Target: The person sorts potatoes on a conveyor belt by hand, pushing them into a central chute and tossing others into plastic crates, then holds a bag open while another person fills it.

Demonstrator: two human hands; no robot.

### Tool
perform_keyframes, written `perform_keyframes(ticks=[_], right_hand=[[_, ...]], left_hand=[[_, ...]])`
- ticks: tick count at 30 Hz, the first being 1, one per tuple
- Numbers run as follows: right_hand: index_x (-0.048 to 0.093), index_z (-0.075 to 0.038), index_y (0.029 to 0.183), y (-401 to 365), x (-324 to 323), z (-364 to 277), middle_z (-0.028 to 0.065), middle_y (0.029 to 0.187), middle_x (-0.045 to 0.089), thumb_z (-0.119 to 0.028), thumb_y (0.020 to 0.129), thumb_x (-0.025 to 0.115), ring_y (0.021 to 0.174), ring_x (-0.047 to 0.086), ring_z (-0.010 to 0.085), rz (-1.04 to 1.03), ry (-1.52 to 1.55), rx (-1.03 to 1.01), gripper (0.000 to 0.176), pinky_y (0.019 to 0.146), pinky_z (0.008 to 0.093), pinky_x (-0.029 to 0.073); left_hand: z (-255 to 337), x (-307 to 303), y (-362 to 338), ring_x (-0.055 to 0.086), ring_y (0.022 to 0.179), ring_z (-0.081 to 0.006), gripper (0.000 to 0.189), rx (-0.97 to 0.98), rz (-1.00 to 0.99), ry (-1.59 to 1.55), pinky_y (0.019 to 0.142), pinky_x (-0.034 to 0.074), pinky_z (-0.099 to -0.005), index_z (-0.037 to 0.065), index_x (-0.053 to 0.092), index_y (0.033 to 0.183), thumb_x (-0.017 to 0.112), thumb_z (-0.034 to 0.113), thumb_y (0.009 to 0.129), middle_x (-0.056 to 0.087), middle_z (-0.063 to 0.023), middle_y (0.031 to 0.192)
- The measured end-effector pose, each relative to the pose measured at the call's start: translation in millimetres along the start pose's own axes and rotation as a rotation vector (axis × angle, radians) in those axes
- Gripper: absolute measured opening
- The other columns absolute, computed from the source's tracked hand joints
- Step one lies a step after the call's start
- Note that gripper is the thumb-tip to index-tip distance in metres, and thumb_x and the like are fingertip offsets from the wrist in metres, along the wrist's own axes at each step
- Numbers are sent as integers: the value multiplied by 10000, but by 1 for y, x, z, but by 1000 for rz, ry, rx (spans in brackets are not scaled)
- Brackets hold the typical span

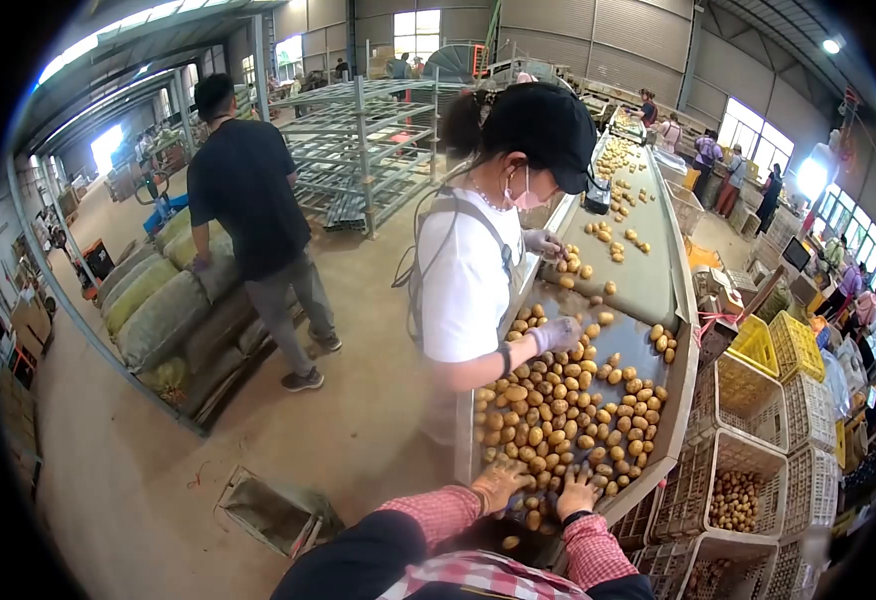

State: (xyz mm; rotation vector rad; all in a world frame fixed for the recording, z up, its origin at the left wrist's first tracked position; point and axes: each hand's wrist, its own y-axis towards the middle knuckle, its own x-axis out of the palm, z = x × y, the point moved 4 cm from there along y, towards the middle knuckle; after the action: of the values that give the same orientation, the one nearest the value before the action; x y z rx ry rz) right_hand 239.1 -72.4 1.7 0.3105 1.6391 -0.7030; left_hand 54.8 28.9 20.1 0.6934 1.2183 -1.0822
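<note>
Many small yellow-brown potatoes [548,400] lie heaped on the grey, metal-sided sorting table [638,350]. My left hand [501,484] rests at the near left edge of the heap, its fingers apart and touching potatoes. Close by on the right, my right hand [578,492] is spread over the near potatoes, fingers pointing away from me. No potato shows gripped in either hand. A few potatoes [533,520] lie between my hands, and a single one [510,542] sits lower down near my body.
A co-worker [468,270] in cap and gloves stands at the table's left side, a gloved hand [558,334] over potatoes. The conveyor belt [648,240] runs away behind. Plastic crates [738,450] stack on the right; another person [248,190] stands by filled sacks [163,310].
</note>
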Motion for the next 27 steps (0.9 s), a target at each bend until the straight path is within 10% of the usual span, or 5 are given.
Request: perform_keyframes(ticks=[3,7,11,21,27], right_hand=[[334,-280,1628,-44,-7,-14,136,1701,257,-460,921,656,1519,273,488,-11,-26,-144,797,1219,670,201],[430,-250,1582,-60,-5,-23,178,1679,292,-360,939,624,1493,323,477,-224,-22,-238,680,1230,617,225],[510,-150,1500,-34,-37,-1,212,1559,436,-404,973,607,1382,432,481,231,152,-121,593,1184,513,371],[221,-251,1664,-54,6,-39,148,1738,129,-535,950,606,1493,319,503,-149,-45,-33,860,1186,691,261],[421,-260,1580,-57,46,-30,105,1653,361,-491,944,620,1425,428,464,-92,39,-148,706,1144,665,339]], left_hand=[[-13,-22,13,349,1486,-418,621,-291,323,-33,1211,315,-548,275,522,1492,670,285,889,371,-128,1624],[-7,-21,15,88,1586,-450,672,-370,-123,-205,1277,151,-576,317,366,1609,571,268,971,107,-131,1747],[4,36,11,143,1576,-455,696,-222,-228,-19,1236,62,-694,358,339,1619,579,419,968,136,-117,1745],[16,6,-15,134,1579,-459,621,-137,-218,34,1250,191,-612,350,387,1600,547,335,1000,181,-95,1731],[13,-11,-8,117,1581,-471,743,-219,-271,15,1247,200,-623,356,298,1631,619,319,962,130,-107,1746]])
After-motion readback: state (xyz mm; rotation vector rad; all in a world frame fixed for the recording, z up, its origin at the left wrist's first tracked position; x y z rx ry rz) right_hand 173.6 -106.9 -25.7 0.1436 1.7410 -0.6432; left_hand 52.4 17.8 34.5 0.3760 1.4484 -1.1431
